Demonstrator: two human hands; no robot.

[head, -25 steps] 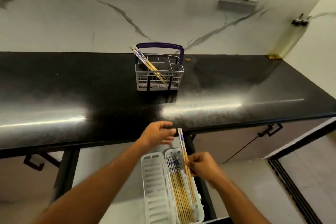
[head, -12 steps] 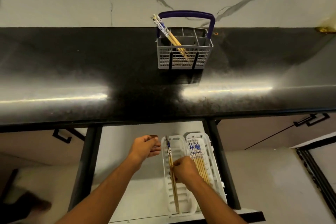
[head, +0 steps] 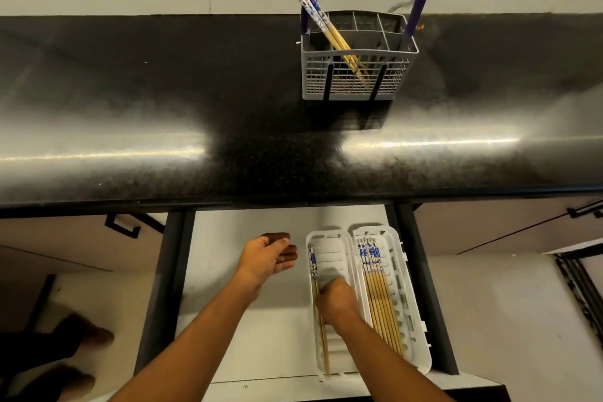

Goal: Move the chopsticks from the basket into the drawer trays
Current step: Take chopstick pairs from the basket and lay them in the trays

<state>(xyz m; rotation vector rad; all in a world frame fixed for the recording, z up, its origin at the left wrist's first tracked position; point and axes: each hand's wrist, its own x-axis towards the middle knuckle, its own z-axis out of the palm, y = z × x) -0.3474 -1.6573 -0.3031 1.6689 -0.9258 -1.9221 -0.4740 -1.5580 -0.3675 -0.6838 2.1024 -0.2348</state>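
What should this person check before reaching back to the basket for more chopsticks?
1. Chopsticks lying flat in left tray: ok, along its left edge.
2. Right hand let go of them: cannot tell, fingers hidden.
3. Left hand free: ok, open and empty.
4. Right tray has room: cannot tell, a row fills most of it.
5. Basket has more: ok, some lean in its left side.

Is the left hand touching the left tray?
Apart. The head view shows the left hand open over bare drawer floor, clear of the left tray.
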